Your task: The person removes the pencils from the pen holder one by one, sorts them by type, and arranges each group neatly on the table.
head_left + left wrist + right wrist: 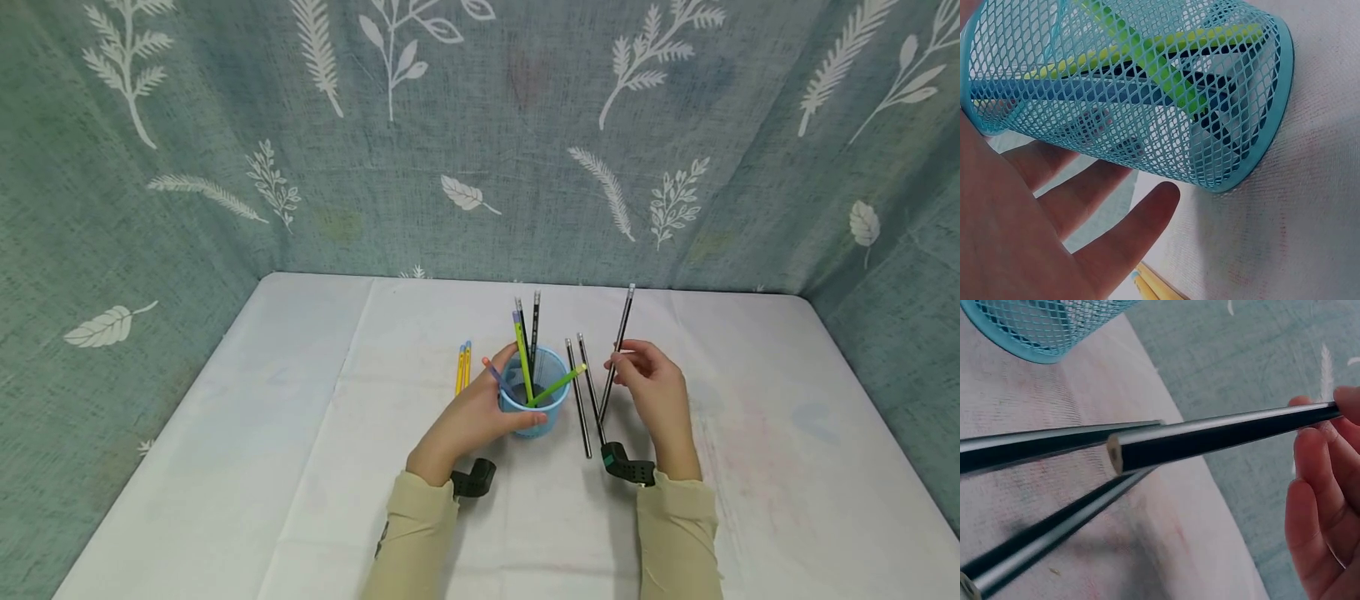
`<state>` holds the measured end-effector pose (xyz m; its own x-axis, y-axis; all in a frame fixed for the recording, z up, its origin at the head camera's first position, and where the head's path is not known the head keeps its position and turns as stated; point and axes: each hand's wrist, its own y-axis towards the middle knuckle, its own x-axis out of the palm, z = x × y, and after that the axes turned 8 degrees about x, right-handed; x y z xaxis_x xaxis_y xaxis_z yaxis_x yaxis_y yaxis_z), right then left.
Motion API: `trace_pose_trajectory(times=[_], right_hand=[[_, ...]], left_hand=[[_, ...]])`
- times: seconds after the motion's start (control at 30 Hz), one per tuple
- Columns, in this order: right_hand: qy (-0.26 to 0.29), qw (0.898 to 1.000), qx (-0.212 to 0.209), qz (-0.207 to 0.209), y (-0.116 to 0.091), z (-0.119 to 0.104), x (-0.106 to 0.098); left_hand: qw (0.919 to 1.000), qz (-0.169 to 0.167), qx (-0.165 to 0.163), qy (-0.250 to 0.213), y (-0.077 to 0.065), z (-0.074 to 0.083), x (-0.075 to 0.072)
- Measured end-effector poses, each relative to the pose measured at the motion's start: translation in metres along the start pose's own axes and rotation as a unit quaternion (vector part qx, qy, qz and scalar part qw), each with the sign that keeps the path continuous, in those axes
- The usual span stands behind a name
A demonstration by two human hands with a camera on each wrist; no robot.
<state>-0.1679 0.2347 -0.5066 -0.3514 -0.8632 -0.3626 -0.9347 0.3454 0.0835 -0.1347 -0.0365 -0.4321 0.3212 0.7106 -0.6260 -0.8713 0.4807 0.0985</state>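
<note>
My left hand [468,421] grips a light-blue mesh pencil cup [553,415], its thumb across the near side. Inside the cup stand black pencils [535,321], a yellow-green pencil [522,350], a green pencil [558,385] and a blue-purple pencil [498,377]. My right hand [658,396] pinches a black pencil [626,317] between thumb and fingers, its eraser end upward. In the right wrist view, that pencil's unsharpened end [1115,454] points toward the camera. Beside the cup, two more black pencils [578,404] lie on the table.
Left of the cup, partly behind my left hand, are two yellow pencils [460,367] with blue ends. A white cloth [315,467] covers the table. Behind it hangs a grey-green curtain [525,200] with white leaf prints. Each wrist wears a black strap [628,468].
</note>
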Motion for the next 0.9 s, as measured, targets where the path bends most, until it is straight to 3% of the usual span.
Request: trace_pose_trajectory(times=[0.2, 0.57, 0.8, 0.9], right_hand=[[-0.08, 0.997, 0.005, -0.02, -0.001, 0.001, 0.005], [-0.127, 0.99, 0.002, -0.061, -0.006, -0.006, 0.007], [-0.098, 0.987, 0.05, -0.115, -0.03, -0.061, -0.008], [-0.107, 0.984, 0.064, -0.129, -0.034, -0.071, -0.01]], left_hand=[[1.0, -0.005, -0.004, 0.001, -0.001, 0.0, 0.0], [1.0, -0.004, -0.004, 0.001, 0.0, 0.004, -0.001], [1.0, -0.009, -0.002, -0.002, 0.0, 0.006, -0.002], [1.0, -0.009, -0.002, -0.001, 0.0, 0.006, -0.002]])
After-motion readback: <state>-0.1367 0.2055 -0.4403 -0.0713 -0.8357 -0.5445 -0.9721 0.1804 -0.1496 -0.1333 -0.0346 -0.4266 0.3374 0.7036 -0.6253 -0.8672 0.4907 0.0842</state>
